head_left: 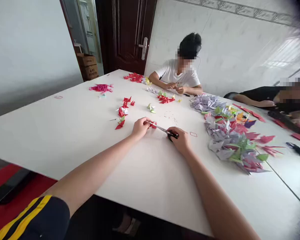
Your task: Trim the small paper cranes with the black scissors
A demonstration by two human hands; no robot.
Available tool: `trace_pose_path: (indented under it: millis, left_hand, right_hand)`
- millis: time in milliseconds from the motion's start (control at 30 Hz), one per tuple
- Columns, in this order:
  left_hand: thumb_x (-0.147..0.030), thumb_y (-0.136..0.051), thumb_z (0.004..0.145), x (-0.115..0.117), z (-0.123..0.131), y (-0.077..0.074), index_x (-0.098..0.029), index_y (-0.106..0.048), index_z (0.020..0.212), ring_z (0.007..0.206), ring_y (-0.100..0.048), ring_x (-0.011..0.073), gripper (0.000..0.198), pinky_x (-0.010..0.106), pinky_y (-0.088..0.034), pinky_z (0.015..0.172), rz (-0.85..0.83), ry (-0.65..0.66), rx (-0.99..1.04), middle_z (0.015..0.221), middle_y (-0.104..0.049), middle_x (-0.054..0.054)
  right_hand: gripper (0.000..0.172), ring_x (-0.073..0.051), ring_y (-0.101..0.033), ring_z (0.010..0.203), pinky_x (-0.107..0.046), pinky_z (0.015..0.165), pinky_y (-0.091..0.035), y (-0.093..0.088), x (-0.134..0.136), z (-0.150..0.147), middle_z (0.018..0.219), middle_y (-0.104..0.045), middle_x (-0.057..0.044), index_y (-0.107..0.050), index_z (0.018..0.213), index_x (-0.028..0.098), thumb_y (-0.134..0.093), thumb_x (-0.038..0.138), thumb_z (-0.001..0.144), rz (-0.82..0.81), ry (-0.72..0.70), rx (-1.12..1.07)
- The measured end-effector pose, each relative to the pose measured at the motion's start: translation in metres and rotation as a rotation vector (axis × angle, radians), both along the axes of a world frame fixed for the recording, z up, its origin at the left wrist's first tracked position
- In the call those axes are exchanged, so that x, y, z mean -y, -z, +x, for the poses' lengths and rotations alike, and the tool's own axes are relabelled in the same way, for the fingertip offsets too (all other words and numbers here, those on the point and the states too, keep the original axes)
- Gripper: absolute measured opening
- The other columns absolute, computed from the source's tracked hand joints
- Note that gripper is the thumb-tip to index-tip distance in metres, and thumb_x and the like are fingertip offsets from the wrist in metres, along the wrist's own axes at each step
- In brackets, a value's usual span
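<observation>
Left hand (140,128) pinches a small red folded-paper piece (153,125) at the tips of the scissors (162,130) closed in the right hand (181,140), above the white table (65,140); a slip of the paper could bring the blades onto the fingers

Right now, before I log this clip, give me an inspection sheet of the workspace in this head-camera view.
surface: long white table, paper scattered across it.
job's things: small red folded paper piece; steel scissors with black handles, blades at the paper.
clutter: heap of lilac, green and crimson folded paper shapes; red folded paper pieces; pink paper scraps.
hands: left hand pinches the paper; right hand grips the scissors.
cables: thin white wire beside a seated person's head.
surroundings: person in a white T-shirt across the table; dark brown door; brown cardboard boxes; white tiled wall.
</observation>
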State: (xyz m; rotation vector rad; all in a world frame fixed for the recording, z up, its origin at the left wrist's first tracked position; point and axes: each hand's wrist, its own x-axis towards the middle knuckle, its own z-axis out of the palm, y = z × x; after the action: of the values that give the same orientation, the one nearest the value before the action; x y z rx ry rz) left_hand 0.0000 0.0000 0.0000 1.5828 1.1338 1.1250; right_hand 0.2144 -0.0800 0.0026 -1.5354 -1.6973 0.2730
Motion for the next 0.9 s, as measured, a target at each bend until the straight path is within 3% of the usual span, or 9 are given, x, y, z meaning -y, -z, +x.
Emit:
trace_pose_path:
  millis: [900]
  left_hand:
    - [-0.016,-0.055,0.077,0.0073,0.0001,-0.0084,-0.019,-0.068,0.085,0.064,-0.059,0.0142,0.016,0.026,-0.044,0.065,0.001,0.009,-0.006,0.075,-0.069,0.001]
  right_hand:
    - [0.03,-0.02,-0.063,0.078,-0.033,0.074,-0.048,0.0024,0.0,0.0006,0.086,-0.072,-0.003,-0.072,0.094,0.024,-0.057,0.021,0.067,0.002,0.006,0.009]
